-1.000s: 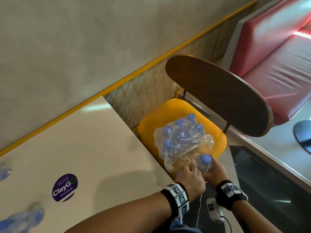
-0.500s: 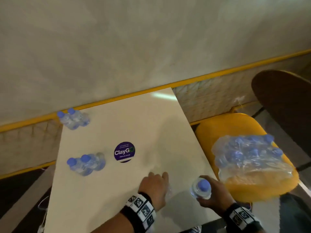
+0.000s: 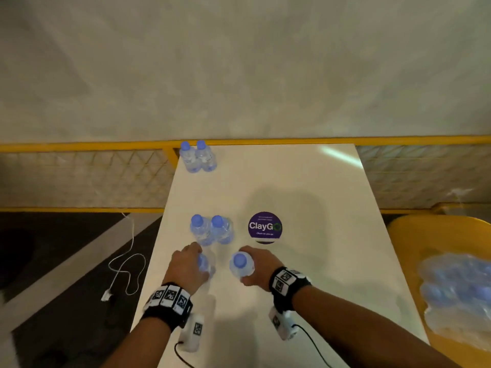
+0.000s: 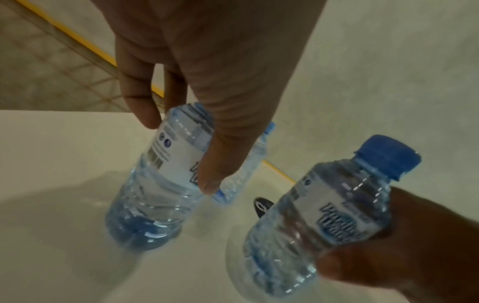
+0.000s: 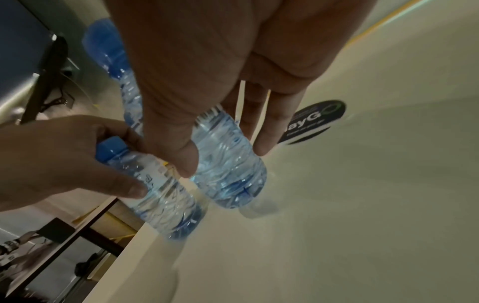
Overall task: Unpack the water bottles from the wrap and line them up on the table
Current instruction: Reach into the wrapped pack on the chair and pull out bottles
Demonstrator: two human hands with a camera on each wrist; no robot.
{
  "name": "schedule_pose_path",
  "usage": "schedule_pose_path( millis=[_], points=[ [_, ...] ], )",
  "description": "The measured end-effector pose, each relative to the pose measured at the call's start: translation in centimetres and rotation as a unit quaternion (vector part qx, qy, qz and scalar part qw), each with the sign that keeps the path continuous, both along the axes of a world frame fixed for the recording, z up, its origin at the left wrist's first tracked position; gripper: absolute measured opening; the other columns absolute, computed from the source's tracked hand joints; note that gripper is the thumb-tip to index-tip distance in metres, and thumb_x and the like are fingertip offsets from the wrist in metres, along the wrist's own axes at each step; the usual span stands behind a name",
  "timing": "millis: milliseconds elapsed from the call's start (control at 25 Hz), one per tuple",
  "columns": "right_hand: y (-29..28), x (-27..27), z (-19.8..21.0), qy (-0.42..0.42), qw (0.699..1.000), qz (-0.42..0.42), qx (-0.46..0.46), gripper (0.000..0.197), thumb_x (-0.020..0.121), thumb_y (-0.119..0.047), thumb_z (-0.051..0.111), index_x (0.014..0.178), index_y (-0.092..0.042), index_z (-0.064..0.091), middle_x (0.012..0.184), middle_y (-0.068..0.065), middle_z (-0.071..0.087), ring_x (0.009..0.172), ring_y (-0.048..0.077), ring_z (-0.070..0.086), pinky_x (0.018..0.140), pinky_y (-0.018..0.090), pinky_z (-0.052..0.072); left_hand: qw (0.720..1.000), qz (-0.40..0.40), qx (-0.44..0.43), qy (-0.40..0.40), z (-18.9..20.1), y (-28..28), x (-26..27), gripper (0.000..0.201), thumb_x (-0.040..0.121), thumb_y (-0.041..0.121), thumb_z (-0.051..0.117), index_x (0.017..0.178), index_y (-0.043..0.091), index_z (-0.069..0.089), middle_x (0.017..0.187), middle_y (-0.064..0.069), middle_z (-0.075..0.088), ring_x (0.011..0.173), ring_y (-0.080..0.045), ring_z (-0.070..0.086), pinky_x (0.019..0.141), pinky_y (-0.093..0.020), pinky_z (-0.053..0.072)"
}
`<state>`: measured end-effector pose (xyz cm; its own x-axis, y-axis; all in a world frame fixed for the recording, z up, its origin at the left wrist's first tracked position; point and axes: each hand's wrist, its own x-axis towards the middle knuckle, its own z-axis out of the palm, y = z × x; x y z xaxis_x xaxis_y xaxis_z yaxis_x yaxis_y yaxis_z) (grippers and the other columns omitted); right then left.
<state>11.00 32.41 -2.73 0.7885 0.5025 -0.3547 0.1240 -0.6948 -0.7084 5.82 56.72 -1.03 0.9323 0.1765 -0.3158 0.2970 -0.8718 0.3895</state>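
Observation:
Two small clear water bottles with blue caps are in my hands over the near left part of the white table (image 3: pixel 305 301). My left hand (image 3: pixel 186 266) grips one bottle (image 3: pixel 204 264) (image 4: pixel 166 174) round its label. My right hand (image 3: pixel 261 272) grips the other bottle (image 3: pixel 241 264) (image 5: pixel 228 164) beside it. Both bottles are roughly upright, and blur hides whether their bases touch the table. Just beyond them stands a pair of bottles (image 3: pixel 211 229). Another pair (image 3: pixel 198 156) stands at the far left corner. The wrapped pack (image 3: pixel 457 293), with several bottles in it, lies on the yellow chair (image 3: pixel 403 235) to the right.
A round purple ClayGo sticker (image 3: pixel 265 227) lies flat on the table right of the middle pair. A yellow rail with mesh (image 3: pixel 79 168) runs along the wall behind. A white cable (image 3: pixel 127 272) trails on the dark floor to the left.
Each hand has carried a bottle from the pack on the chair leftward to the table, in front of the middle pair. The head view has swung left with them.

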Motion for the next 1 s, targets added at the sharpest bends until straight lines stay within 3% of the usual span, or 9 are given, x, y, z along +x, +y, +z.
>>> schedule_pose_path(
  millis=[160,400,560,720,840,1000],
  points=[
    [5.6,1.2,-1.7,0.011,0.998,-0.043,-0.038,0.056,0.058,-0.04,0.073,0.108,-0.038,0.049,0.095,-0.011,0.067,0.082,0.017,0.064,0.071,0.032,0.052,0.996,0.065,-0.049,-0.039,-0.6,2.5,1.3,0.056,0.062,0.03,0.092,0.104,0.025,0.056,0.093,0.005,0.059,0.089,-0.022,0.058,0.076,-0.031,0.046],
    [7.8,2.1,-4.2,0.007,0.992,-0.107,-0.063,0.062,0.051,-0.051,0.076,0.107,-0.034,0.055,0.1,-0.011,0.062,0.09,0.015,0.066,0.072,0.026,0.049,0.991,0.069,-0.101,-0.053,-1.4,3.5,2.1,0.058,0.058,0.035,0.098,0.096,0.025,0.055,0.095,0.007,0.056,0.085,-0.016,0.059,0.078,-0.03,0.05],
    [9.1,2.3,-2.9,-0.01,0.994,-0.09,-0.067,0.058,0.064,-0.034,0.084,0.114,-0.02,0.057,0.108,-0.002,0.058,0.1,0.018,0.057,0.087,0.031,0.049,0.993,0.055,-0.1,-0.041,-0.9,3.3,2.8,0.056,0.059,0.037,0.097,0.094,0.025,0.055,0.093,0.008,0.057,0.085,-0.015,0.059,0.079,-0.029,0.051],
    [10.2,2.5,-3.0,0.014,0.989,-0.136,-0.049,0.056,0.054,-0.038,0.085,0.101,-0.024,0.057,0.1,-0.004,0.062,0.089,0.015,0.065,0.076,0.032,0.059,0.993,0.049,-0.098,-0.042,-1.0,3.0,3.4,0.056,0.059,0.035,0.097,0.095,0.022,0.055,0.093,0.005,0.057,0.085,-0.016,0.059,0.079,-0.03,0.051],
    [10.2,2.3,-2.9,0.02,0.989,-0.138,-0.043,0.068,0.058,-0.035,0.087,0.114,-0.019,0.052,0.111,-0.001,0.056,0.102,0.018,0.059,0.086,0.034,0.055,0.993,0.054,-0.092,-0.04,-1.2,2.9,3.5,0.057,0.059,0.037,0.096,0.096,0.024,0.055,0.095,0.005,0.058,0.087,-0.016,0.059,0.081,-0.031,0.052],
    [9.3,2.0,-2.9,0.051,0.988,-0.143,-0.029,0.086,0.057,-0.037,0.09,0.125,-0.016,0.044,0.12,0.0,0.048,0.108,0.019,0.056,0.089,0.032,0.051,0.993,0.037,-0.099,-0.043,-1.0,3.0,3.5,0.06,0.058,0.04,0.098,0.098,0.024,0.056,0.096,0.005,0.06,0.092,-0.02,0.062,0.084,-0.035,0.054]
  ],
)
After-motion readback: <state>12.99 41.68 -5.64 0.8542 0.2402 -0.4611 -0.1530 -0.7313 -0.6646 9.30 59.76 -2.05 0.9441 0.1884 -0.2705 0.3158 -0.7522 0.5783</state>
